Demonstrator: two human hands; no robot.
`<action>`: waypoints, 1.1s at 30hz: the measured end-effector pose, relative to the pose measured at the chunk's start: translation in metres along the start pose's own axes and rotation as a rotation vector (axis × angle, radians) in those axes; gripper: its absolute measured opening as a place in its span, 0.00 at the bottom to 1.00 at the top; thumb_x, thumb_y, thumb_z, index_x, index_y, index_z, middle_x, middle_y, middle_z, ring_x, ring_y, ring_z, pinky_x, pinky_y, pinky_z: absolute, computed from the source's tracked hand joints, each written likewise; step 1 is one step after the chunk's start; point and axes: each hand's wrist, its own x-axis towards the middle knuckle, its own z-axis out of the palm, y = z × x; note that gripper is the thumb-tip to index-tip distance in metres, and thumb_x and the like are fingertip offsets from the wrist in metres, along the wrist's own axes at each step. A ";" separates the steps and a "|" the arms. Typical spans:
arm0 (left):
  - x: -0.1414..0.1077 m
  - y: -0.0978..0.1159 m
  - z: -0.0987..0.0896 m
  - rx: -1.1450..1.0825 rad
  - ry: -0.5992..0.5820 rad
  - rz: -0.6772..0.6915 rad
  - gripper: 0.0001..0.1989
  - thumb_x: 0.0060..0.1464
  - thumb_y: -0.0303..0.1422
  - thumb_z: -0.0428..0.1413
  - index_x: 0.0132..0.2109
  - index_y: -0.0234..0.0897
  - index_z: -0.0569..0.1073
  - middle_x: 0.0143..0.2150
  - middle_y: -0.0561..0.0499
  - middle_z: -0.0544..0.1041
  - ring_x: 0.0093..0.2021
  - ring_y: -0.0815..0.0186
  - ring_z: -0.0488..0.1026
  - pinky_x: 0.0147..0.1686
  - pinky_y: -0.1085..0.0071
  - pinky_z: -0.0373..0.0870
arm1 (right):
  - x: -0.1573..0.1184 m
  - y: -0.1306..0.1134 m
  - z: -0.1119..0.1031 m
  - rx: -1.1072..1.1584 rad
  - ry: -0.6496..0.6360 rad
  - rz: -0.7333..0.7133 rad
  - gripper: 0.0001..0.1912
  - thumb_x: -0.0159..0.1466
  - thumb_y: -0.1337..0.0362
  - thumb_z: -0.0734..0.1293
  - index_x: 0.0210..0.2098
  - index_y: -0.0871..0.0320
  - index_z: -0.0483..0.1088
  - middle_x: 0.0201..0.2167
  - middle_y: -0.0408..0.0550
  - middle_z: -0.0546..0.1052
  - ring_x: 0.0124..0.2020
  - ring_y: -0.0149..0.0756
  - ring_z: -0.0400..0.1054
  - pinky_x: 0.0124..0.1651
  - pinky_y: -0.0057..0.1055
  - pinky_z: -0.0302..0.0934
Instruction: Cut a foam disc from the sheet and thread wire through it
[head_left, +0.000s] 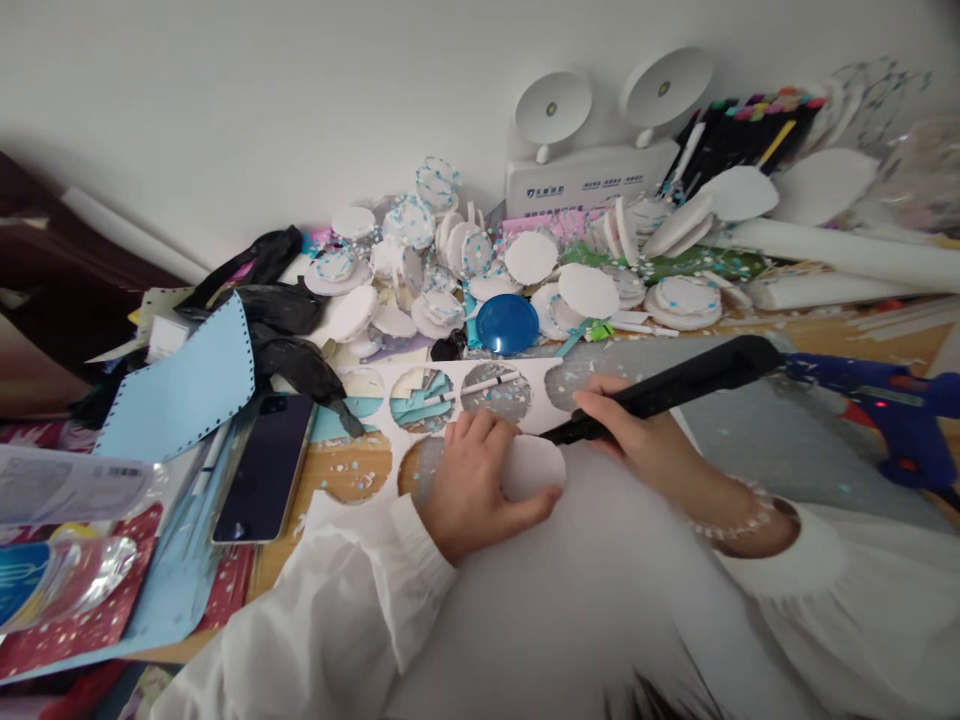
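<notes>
My right hand [630, 430] is wrapped round a long black cutter-like tool [682, 380], its body slanting up to the right. The tool's narrow tip meets the edge of a white disc [534, 468] on a white foam-like sheet [555, 600]. My left hand [480, 485] lies over the sheet with its fingers spread, the thumb resting along the disc's near edge. Several round holes run along the sheet's far side. Just beyond the sheet is a round blue lid [508, 323].
White discs [531, 258] with blue specks are heaped along the wall. A two-headed emergency lamp [589, 180] stands behind them. At right lies a blue glue gun [885, 400] with a red light. A phone [264, 468], black bags [281, 300] and a light blue notched sheet [184, 385] are at left.
</notes>
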 end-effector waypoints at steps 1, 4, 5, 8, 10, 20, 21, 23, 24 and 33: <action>0.000 -0.001 0.000 -0.005 0.005 0.001 0.21 0.48 0.46 0.59 0.42 0.36 0.70 0.41 0.44 0.71 0.43 0.54 0.65 0.44 0.55 0.61 | -0.001 0.000 0.000 0.004 0.013 0.010 0.20 0.65 0.48 0.60 0.22 0.52 0.59 0.15 0.38 0.57 0.18 0.33 0.55 0.21 0.31 0.51; 0.002 -0.006 -0.002 -0.060 0.002 0.002 0.16 0.51 0.42 0.57 0.42 0.37 0.70 0.39 0.46 0.73 0.41 0.55 0.67 0.43 0.57 0.60 | -0.002 -0.001 0.000 0.010 0.060 0.041 0.20 0.64 0.48 0.61 0.22 0.52 0.60 0.16 0.39 0.58 0.19 0.33 0.56 0.23 0.32 0.53; 0.002 -0.008 -0.002 -0.092 -0.003 0.002 0.13 0.53 0.40 0.56 0.42 0.37 0.70 0.39 0.47 0.74 0.41 0.56 0.67 0.43 0.57 0.60 | -0.002 -0.002 0.000 0.008 0.078 0.039 0.19 0.64 0.48 0.62 0.22 0.52 0.60 0.17 0.39 0.59 0.20 0.34 0.57 0.24 0.32 0.55; 0.003 -0.013 -0.004 -0.178 -0.003 -0.009 0.10 0.57 0.39 0.55 0.42 0.38 0.72 0.38 0.49 0.76 0.41 0.59 0.69 0.45 0.59 0.60 | -0.002 -0.005 -0.002 0.015 0.137 0.016 0.20 0.64 0.49 0.62 0.20 0.52 0.59 0.16 0.40 0.59 0.20 0.34 0.57 0.26 0.34 0.56; 0.004 -0.015 -0.005 -0.204 0.005 -0.023 0.10 0.57 0.40 0.56 0.41 0.39 0.72 0.38 0.50 0.77 0.40 0.60 0.70 0.45 0.60 0.61 | -0.001 -0.007 -0.002 0.024 0.161 0.018 0.21 0.65 0.50 0.61 0.20 0.52 0.58 0.15 0.40 0.58 0.18 0.33 0.54 0.25 0.34 0.54; 0.006 -0.016 -0.006 -0.149 0.004 -0.039 0.09 0.55 0.39 0.57 0.38 0.39 0.72 0.36 0.49 0.77 0.37 0.60 0.70 0.41 0.62 0.64 | -0.003 -0.001 -0.012 0.136 0.050 0.017 0.14 0.56 0.51 0.68 0.24 0.51 0.61 0.21 0.41 0.62 0.19 0.31 0.53 0.21 0.31 0.47; 0.006 -0.016 -0.006 -0.145 0.000 -0.040 0.09 0.55 0.39 0.56 0.38 0.39 0.72 0.36 0.49 0.77 0.37 0.60 0.70 0.41 0.62 0.64 | -0.004 0.001 -0.014 0.142 0.026 0.022 0.14 0.56 0.51 0.68 0.24 0.52 0.62 0.21 0.41 0.63 0.19 0.31 0.53 0.21 0.30 0.47; 0.006 -0.016 -0.007 -0.144 -0.004 -0.039 0.09 0.56 0.40 0.56 0.38 0.39 0.72 0.35 0.49 0.76 0.37 0.60 0.70 0.41 0.62 0.64 | -0.004 0.004 -0.018 0.161 -0.076 0.027 0.13 0.58 0.51 0.66 0.25 0.53 0.65 0.20 0.40 0.64 0.19 0.29 0.54 0.21 0.29 0.46; 0.006 -0.016 -0.006 -0.147 -0.002 -0.040 0.09 0.56 0.40 0.55 0.39 0.39 0.73 0.35 0.49 0.76 0.37 0.60 0.70 0.40 0.62 0.64 | -0.004 0.006 -0.020 0.177 -0.170 0.022 0.12 0.59 0.52 0.65 0.27 0.54 0.66 0.20 0.39 0.64 0.19 0.29 0.55 0.21 0.28 0.46; 0.004 -0.017 -0.004 -0.189 0.026 -0.067 0.13 0.58 0.43 0.55 0.40 0.39 0.74 0.32 0.51 0.75 0.35 0.63 0.68 0.40 0.64 0.63 | -0.001 0.014 -0.027 0.103 -0.698 -0.116 0.09 0.55 0.65 0.71 0.35 0.57 0.71 0.28 0.41 0.75 0.26 0.29 0.67 0.26 0.24 0.58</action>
